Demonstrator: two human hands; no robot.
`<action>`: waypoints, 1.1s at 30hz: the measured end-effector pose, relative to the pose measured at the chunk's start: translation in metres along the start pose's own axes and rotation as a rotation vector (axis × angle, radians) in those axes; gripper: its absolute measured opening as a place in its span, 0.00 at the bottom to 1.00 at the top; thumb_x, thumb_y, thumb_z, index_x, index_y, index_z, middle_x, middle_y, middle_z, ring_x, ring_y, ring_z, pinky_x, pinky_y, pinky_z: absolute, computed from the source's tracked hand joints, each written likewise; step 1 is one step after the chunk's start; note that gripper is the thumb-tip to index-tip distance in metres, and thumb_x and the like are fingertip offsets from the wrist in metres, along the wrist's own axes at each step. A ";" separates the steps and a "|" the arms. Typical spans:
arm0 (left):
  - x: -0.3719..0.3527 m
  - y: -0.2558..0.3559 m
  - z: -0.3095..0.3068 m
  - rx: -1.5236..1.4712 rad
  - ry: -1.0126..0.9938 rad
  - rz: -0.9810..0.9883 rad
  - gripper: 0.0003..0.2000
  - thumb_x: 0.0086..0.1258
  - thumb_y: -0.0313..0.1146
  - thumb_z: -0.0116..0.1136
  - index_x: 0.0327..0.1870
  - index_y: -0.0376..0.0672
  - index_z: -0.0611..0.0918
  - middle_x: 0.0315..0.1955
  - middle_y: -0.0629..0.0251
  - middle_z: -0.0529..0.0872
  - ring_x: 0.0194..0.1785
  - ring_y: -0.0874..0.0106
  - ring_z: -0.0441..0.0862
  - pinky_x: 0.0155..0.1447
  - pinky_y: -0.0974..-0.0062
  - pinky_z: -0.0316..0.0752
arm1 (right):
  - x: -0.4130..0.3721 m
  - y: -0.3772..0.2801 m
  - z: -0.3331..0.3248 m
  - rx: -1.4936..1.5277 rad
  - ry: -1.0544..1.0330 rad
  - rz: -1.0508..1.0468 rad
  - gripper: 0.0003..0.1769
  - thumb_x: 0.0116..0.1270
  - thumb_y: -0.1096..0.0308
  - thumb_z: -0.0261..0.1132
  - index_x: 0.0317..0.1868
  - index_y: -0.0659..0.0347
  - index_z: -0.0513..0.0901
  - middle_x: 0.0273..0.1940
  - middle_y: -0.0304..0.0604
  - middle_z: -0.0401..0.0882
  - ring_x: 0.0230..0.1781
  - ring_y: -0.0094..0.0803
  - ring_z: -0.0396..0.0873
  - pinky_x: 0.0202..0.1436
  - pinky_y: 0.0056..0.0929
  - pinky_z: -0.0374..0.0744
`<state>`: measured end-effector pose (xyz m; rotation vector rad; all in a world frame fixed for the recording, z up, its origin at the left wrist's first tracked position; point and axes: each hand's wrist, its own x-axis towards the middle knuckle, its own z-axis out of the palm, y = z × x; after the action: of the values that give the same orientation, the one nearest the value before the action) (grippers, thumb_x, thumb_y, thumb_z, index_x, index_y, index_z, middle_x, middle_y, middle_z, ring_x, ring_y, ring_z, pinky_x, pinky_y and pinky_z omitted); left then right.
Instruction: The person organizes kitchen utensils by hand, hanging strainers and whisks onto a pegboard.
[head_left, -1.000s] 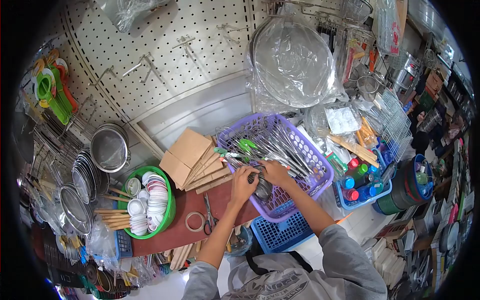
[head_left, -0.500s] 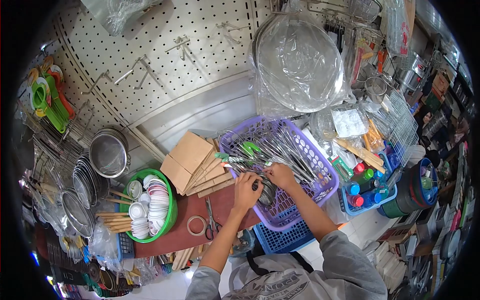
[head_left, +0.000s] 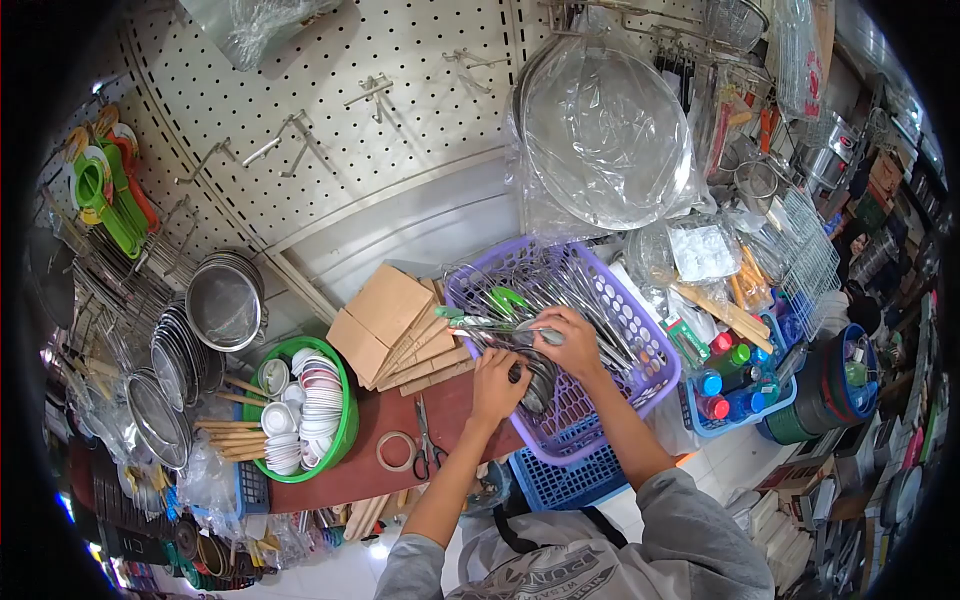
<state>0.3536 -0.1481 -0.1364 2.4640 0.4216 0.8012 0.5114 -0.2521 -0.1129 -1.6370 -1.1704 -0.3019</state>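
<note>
At the near left corner of the purple basket (head_left: 655, 392), my left hand (head_left: 497, 385) is closed around metal utensils with dark rounded heads (head_left: 540, 388), which look like ladles or large spoons. My right hand (head_left: 570, 342) is just to the right and above, its fingers closed on a pale, rounded metal spoon head (head_left: 546, 334). Long metal utensils (head_left: 590, 300) fill the far part of the basket beyond both hands. Among them lies a bright green utensil (head_left: 508, 299). My fingers partly hide what they grip.
Flattened cardboard (head_left: 385, 320) lies left of the basket, with scissors (head_left: 425, 440) and a tape roll (head_left: 396, 451) on the red surface (head_left: 335, 490). A green basket (head_left: 350, 425) holds small white bowls. A blue basket (head_left: 735, 425) of bottles stands right; pegboard (head_left: 320, 80) rises behind.
My right hand has shifted slightly up and now has the pale spoon head showing in its fingers. The left hand stays on the bundle. The whole view has moved slightly.
</note>
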 end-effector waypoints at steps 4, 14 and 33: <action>0.000 -0.001 0.000 -0.081 0.018 -0.027 0.07 0.63 0.31 0.66 0.39 0.42 0.86 0.39 0.61 0.86 0.48 0.57 0.79 0.59 0.60 0.71 | 0.002 -0.002 -0.002 0.060 0.039 -0.099 0.10 0.60 0.72 0.75 0.43 0.57 0.91 0.47 0.41 0.91 0.48 0.37 0.89 0.50 0.35 0.85; -0.016 -0.007 -0.009 -0.666 0.170 -0.218 0.19 0.75 0.29 0.65 0.61 0.38 0.71 0.45 0.59 0.80 0.51 0.69 0.79 0.55 0.70 0.77 | -0.001 -0.031 -0.016 0.332 -0.022 0.284 0.10 0.69 0.75 0.71 0.50 0.63 0.89 0.44 0.46 0.92 0.45 0.32 0.90 0.49 0.28 0.83; -0.103 -0.001 -0.221 -0.534 0.203 -0.382 0.13 0.79 0.26 0.60 0.61 0.36 0.82 0.46 0.63 0.90 0.45 0.78 0.85 0.50 0.77 0.80 | -0.026 -0.184 0.095 0.831 -0.500 0.354 0.14 0.74 0.71 0.70 0.56 0.66 0.84 0.49 0.40 0.89 0.50 0.22 0.86 0.48 0.22 0.84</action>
<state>0.1373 -0.1098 -0.0308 1.7501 0.6348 0.8658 0.3186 -0.1916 -0.0607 -1.1427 -1.1101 0.7710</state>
